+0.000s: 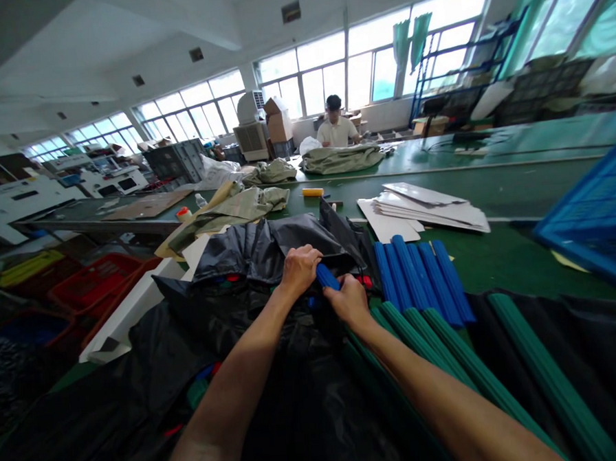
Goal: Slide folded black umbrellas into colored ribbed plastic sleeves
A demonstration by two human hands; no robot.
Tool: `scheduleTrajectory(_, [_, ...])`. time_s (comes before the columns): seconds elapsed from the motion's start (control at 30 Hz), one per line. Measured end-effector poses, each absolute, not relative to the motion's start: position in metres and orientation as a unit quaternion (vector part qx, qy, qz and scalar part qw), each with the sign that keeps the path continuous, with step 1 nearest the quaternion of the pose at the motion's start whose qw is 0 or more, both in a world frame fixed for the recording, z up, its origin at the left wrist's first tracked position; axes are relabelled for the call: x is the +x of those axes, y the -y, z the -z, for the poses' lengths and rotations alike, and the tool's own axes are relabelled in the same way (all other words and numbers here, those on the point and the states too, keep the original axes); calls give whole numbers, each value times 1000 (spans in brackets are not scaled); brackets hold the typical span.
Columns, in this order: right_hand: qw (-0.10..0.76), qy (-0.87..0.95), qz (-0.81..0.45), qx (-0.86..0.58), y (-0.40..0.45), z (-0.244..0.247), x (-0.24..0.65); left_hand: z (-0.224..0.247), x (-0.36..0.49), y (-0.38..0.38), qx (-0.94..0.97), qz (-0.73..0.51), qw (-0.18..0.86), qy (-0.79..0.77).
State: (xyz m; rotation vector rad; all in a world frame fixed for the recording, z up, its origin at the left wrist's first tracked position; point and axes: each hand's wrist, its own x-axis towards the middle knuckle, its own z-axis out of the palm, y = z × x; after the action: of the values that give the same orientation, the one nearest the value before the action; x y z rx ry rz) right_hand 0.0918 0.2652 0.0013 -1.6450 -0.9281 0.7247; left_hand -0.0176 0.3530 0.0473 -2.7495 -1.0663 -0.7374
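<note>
Close together, the left hand (pixel 300 271) and right hand (pixel 349 300) gripped a blue plastic rod (pixel 327 276) against black fabric (pixel 267 243), beside laid-out green rods (pixel 481 376) and blue rods (pixel 419 280) on the green tabletop (pixel 500 262), with a co-worker (pixel 336 122) far beyond.

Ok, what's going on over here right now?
A person's left hand and right hand hold a short blue tube over dark cloth. Rows of blue tubes and green tubes lie alongside on the green table. Farther off, a co-worker faces olive cloth.
</note>
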Motion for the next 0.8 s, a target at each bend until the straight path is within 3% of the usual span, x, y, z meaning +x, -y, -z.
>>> scheduleTrajectory(0.17, [556, 440, -257, -657, -315, -23, 97, -46, -19, -360, -880, 237, 66, 406])
scheduleTrajectory(0.27, [561, 464, -232, -645, -297, -20, 103, -43, -21, -368, -853, 213, 73, 472])
scheduleTrajectory(0.33, [542, 511, -216, -631, -257, -6, 108, -38, -24, -370, -840, 199, 71, 499])
scheduleTrajectory(0.5, [341, 631, -287, -635, -119, 32, 141, -34, -31, -360, -837, 189, 60, 510])
scheduleTrajectory(0.67, [369, 550, -271, -698, -14, 50, 206, -67, -21, -344, -825, 252, 48, 503])
scheduleTrajectory(0.8, [395, 506, -242, -727, 40, 76, 244, -83, -12, -319, -828, 230, 58, 508])
